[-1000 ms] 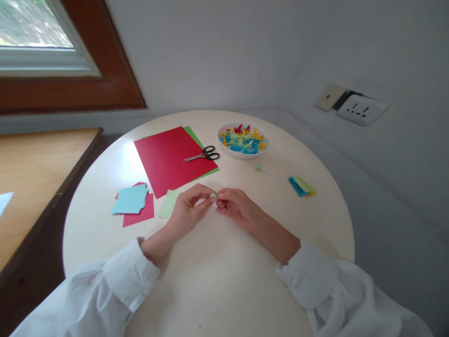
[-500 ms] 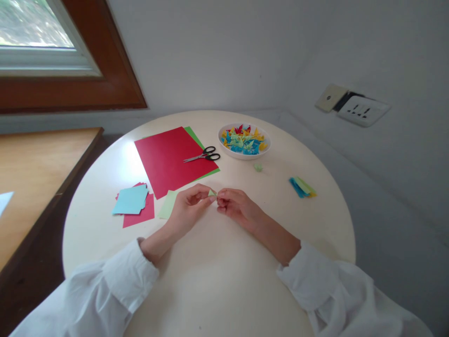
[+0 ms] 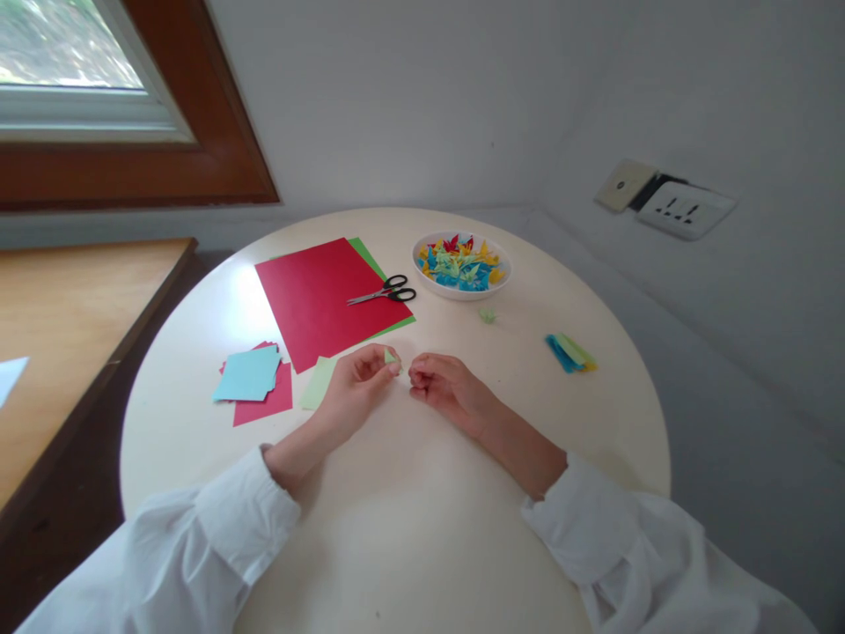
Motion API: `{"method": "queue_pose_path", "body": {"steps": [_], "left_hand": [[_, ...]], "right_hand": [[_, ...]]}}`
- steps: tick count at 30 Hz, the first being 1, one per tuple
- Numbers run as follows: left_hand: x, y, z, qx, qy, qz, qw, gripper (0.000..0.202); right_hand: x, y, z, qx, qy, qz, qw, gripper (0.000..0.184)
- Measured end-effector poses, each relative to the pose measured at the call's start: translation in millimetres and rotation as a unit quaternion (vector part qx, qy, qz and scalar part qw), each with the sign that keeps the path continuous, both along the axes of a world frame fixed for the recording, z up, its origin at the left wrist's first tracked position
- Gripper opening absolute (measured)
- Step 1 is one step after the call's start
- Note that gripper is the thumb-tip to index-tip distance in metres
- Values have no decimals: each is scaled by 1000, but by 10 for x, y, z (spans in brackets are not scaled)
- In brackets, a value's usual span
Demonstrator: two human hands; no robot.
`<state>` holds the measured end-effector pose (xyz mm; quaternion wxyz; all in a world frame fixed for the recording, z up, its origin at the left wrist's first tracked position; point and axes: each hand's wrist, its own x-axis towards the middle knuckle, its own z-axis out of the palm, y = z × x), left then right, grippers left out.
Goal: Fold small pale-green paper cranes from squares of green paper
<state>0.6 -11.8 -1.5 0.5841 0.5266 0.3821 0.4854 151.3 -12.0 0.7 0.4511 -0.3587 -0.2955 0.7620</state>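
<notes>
While both of our hands were pinching the small green folded paper (image 3: 391, 357) a moment ago, it now sits in our left hand (image 3: 356, 383) alone, gripped between thumb and fingertips just above the tabletop (image 3: 409, 528). Our right hand (image 3: 445, 387) has let go and drawn slightly aside; it is loosely curled shut, with nothing visible in it, and a narrow gap separates it from the paper. The fold is therefore held from one side only. A pale green square (image 3: 318, 383) lies just left of the left hand, with light blue squares (image 3: 247, 374) further left. Beyond are a red sheet (image 3: 317, 299) with scissors (image 3: 383, 293) on it and a bowl (image 3: 505, 269) of folded coloured pieces.
</notes>
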Motion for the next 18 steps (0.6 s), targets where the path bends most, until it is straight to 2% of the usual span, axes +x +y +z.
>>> {"method": "queue_pose_path", "body": {"steps": [5, 8, 13, 18], "left_hand": [[9, 8, 16, -55, -37, 14, 998, 21], [11, 5, 18, -65, -51, 3, 997, 18], [11, -4, 3, -73, -64, -22, 995, 18], [0, -5, -23, -82, -75, -12, 994, 18]], "right_hand": [[-7, -14, -2, 17, -24, -6, 1000, 13], [-22, -32, -2, 62, -90, -17, 994, 11], [-51, -63, -5, 199, -218, -27, 955, 13], [-49, -80, 8, 217, -264, -43, 939, 14]]}}
